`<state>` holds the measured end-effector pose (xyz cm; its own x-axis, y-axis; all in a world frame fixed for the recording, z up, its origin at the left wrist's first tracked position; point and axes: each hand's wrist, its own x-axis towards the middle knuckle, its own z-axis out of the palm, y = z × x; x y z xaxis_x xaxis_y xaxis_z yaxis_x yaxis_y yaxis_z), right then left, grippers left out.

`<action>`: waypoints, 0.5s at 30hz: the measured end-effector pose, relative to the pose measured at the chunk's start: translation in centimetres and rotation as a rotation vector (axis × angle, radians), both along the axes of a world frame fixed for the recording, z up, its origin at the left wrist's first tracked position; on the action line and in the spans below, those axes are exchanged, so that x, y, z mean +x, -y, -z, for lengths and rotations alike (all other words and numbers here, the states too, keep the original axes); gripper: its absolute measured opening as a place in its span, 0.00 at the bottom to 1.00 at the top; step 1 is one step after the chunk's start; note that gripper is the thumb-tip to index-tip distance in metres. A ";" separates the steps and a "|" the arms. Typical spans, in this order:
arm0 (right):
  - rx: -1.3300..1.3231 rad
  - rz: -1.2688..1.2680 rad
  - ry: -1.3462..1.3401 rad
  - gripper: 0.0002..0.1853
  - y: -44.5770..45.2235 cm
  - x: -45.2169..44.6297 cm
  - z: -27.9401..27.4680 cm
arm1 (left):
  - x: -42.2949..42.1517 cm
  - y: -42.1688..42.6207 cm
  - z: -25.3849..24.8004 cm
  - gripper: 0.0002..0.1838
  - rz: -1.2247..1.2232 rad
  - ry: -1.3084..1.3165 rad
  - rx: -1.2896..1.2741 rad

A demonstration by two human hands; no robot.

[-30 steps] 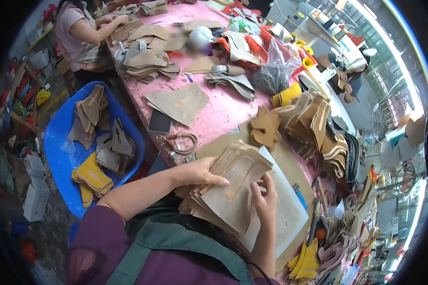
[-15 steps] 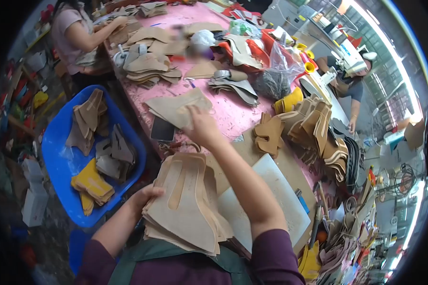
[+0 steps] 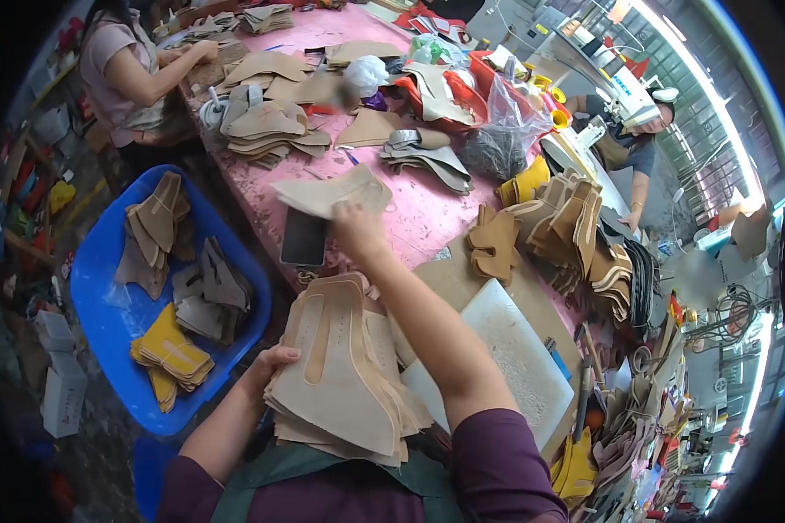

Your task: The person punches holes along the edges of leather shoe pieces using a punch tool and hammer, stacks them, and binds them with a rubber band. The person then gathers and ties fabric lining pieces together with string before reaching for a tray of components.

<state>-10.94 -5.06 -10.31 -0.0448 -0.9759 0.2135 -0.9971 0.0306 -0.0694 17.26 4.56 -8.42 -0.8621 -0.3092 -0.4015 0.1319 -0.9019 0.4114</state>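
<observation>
My left hand [image 3: 275,366] is closed on the left edge of a thick stack of tan cut leather pieces [image 3: 349,392], held against my apron. The top piece has a long slot and rows of small marks. My right hand [image 3: 358,234] reaches out over the pink table, its fingers closed at the near edge of a pale beige leather piece [image 3: 336,189]. That piece is bent, its near edge raised; whether several layers lie in it I cannot tell. Beneath and beside it lies a dark phone [image 3: 303,238].
A blue tub [image 3: 87,288] with grey, brown and yellow pieces stands left. The pink table [image 3: 262,187] bears leather piles and a red basket [image 3: 475,118]. A white board [image 3: 506,366] lies right of my stack. One person [image 3: 131,78] works at far left, another [image 3: 641,148] at right.
My right hand has closed on the near edge of the beige piece and bent it upward, so more of the phone shows. My left hand still holds the stack. The view has shifted slightly.
</observation>
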 end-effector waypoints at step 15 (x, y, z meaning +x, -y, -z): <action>-0.369 0.015 0.197 0.25 -27.9 3.0 -18.3 | -11.7 -0.3 -2.2 0.34 0.030 -0.135 0.098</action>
